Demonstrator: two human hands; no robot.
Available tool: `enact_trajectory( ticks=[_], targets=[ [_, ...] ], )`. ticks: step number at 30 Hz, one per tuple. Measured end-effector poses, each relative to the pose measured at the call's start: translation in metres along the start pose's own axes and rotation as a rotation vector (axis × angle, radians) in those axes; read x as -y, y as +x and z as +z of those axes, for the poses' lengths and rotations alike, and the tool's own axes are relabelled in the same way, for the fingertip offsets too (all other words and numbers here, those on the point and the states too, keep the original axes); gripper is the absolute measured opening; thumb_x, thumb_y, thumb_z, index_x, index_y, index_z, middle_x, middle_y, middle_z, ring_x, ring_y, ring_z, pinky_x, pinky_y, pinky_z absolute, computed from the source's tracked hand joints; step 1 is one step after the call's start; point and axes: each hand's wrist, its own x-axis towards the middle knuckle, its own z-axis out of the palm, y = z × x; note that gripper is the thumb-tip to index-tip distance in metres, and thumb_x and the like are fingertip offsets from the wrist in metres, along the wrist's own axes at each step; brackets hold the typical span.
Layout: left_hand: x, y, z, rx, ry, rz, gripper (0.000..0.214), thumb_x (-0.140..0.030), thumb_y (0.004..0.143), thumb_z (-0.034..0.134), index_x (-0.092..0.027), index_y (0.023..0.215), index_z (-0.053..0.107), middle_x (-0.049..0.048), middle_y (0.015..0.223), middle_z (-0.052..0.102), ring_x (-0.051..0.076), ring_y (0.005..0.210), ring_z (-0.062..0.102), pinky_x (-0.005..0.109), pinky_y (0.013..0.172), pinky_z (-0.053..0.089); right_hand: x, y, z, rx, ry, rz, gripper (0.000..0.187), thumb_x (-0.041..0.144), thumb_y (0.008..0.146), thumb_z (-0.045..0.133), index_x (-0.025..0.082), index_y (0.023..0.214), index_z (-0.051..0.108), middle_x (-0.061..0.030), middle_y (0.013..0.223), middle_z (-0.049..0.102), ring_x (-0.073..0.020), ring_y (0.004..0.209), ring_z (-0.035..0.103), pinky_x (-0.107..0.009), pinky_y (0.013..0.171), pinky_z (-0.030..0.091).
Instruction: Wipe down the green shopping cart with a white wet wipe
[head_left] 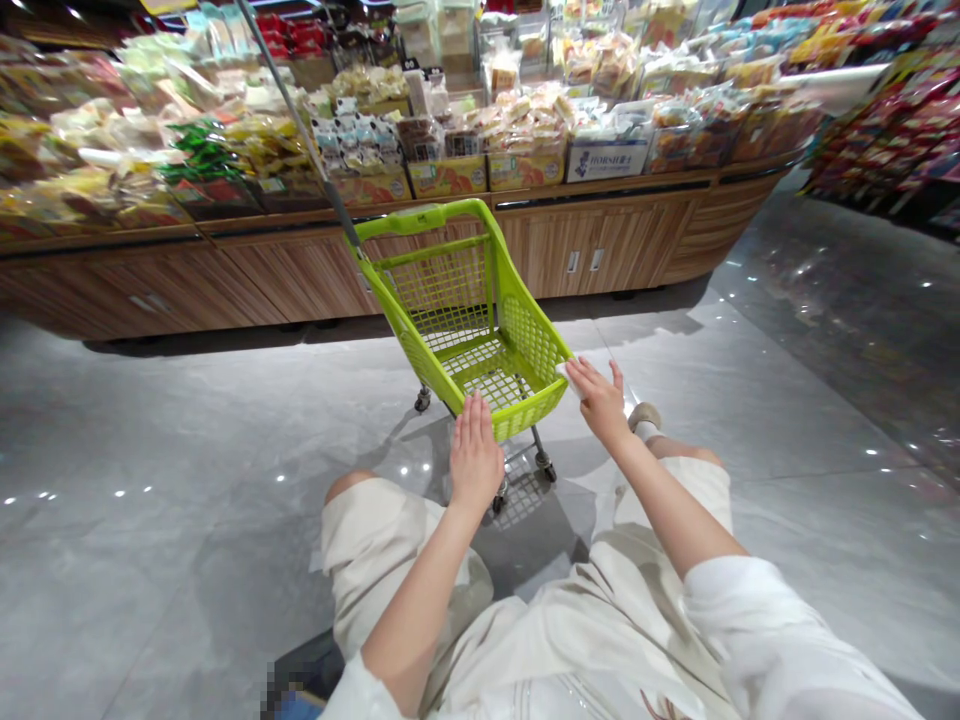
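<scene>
A small lime-green shopping cart (525, 330) stands on the grey floor in front of me, its mesh basket empty. My left hand (474, 452) rests flat on the cart's near rim, fingers stretched out together. My right hand (598, 395) presses a small white cloth or wipe (568, 376) against the cart's right corner, fingers laid over it. I am crouched low, with my knees in light shorts showing under my arms.
A long wooden display counter (300, 270) piled with packaged snacks (525, 120) runs behind the cart. A thin grey pole (300, 120) rises from the cart's handle (420, 218). More shelves (892, 130) stand at the right beyond a glossy aisle.
</scene>
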Motion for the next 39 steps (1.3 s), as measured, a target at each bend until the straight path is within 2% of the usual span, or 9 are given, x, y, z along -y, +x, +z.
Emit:
enact_trajectory(
  ticks=[7,10,13,16,22,27,33,36,39],
  targets=[
    [-0.008,0.002,-0.001,0.018,0.000,-0.040,0.079,-0.012,0.081,0.050,0.000,0.153,0.020,0.0218,0.164,0.018,0.028,0.154,0.006,0.048,0.124,0.023,0.116,-0.023,0.018,0.042,0.146,-0.082,0.069,0.002,0.077,0.042,0.017,0.144,0.047,-0.0097,0.148,0.053,-0.0210,0.140,0.044,-0.048,0.122,0.017],
    [-0.006,0.001,-0.001,0.016,0.007,-0.035,0.080,-0.011,0.081,0.049,-0.004,0.155,0.018,0.0203,0.164,0.019,0.027,0.154,0.007,0.049,0.124,0.023,0.144,-0.029,0.022,0.083,0.203,-0.137,0.066,0.006,0.081,0.044,0.017,0.146,0.045,-0.0098,0.150,0.050,-0.0188,0.142,0.042,-0.041,0.119,0.026],
    [-0.002,0.000,-0.003,0.023,0.026,-0.032,0.082,-0.010,0.080,0.049,-0.004,0.155,0.016,0.0200,0.164,0.020,0.026,0.154,0.009,0.047,0.124,0.023,0.130,-0.028,0.019,0.087,0.189,-0.223,0.070,0.003,0.080,0.043,0.022,0.148,0.043,-0.0079,0.148,0.052,-0.0180,0.141,0.043,-0.047,0.121,0.017],
    [0.001,0.000,-0.007,0.040,0.034,-0.009,0.082,-0.010,0.080,0.049,-0.003,0.155,0.016,0.0191,0.164,0.019,0.025,0.154,0.011,0.045,0.124,0.023,0.085,-0.022,0.012,0.063,0.134,-0.270,0.074,-0.003,0.077,0.039,0.025,0.145,0.047,-0.0053,0.145,0.056,-0.0170,0.139,0.046,-0.048,0.122,0.010],
    [0.002,0.002,-0.009,0.052,0.002,0.001,0.081,-0.011,0.081,0.048,-0.005,0.155,0.016,0.0180,0.164,0.021,0.025,0.154,0.014,0.045,0.124,0.023,0.005,-0.005,0.004,-0.013,0.054,-0.045,0.077,-0.004,0.068,0.041,0.025,0.139,0.052,-0.0057,0.143,0.058,-0.0197,0.139,0.047,-0.052,0.120,0.010],
    [-0.002,0.002,-0.006,0.018,-0.010,-0.024,0.084,-0.010,0.081,0.047,-0.006,0.157,0.011,0.0175,0.165,0.019,0.026,0.154,0.012,0.046,0.124,0.024,0.044,-0.009,0.012,-0.050,0.056,0.097,0.073,-0.002,0.072,0.040,0.022,0.140,0.051,-0.0088,0.146,0.055,-0.0222,0.140,0.045,-0.057,0.119,0.008],
    [-0.003,0.000,-0.006,0.040,0.011,-0.042,0.083,-0.012,0.080,0.049,-0.003,0.155,0.015,0.0183,0.165,0.019,0.026,0.154,0.009,0.046,0.124,0.023,0.131,-0.026,0.019,0.056,0.182,-0.069,0.071,0.000,0.075,0.042,0.020,0.142,0.048,-0.0093,0.148,0.053,-0.0193,0.142,0.042,-0.050,0.121,0.007],
    [-0.002,-0.001,-0.006,0.047,0.030,-0.040,0.080,-0.011,0.080,0.048,-0.002,0.154,0.018,0.0188,0.164,0.021,0.026,0.154,0.010,0.046,0.124,0.022,0.133,-0.026,0.018,0.071,0.213,-0.154,0.071,-0.001,0.076,0.041,0.022,0.142,0.048,-0.0075,0.147,0.054,-0.0179,0.141,0.042,-0.048,0.121,0.007],
    [0.000,-0.001,-0.007,0.040,0.033,-0.028,0.078,-0.011,0.081,0.047,-0.002,0.154,0.019,0.0186,0.164,0.023,0.026,0.154,0.013,0.045,0.124,0.022,0.099,-0.021,0.014,0.050,0.175,-0.244,0.074,-0.004,0.074,0.040,0.025,0.141,0.050,-0.0050,0.144,0.057,-0.0175,0.140,0.044,-0.049,0.121,0.004]
  ],
)
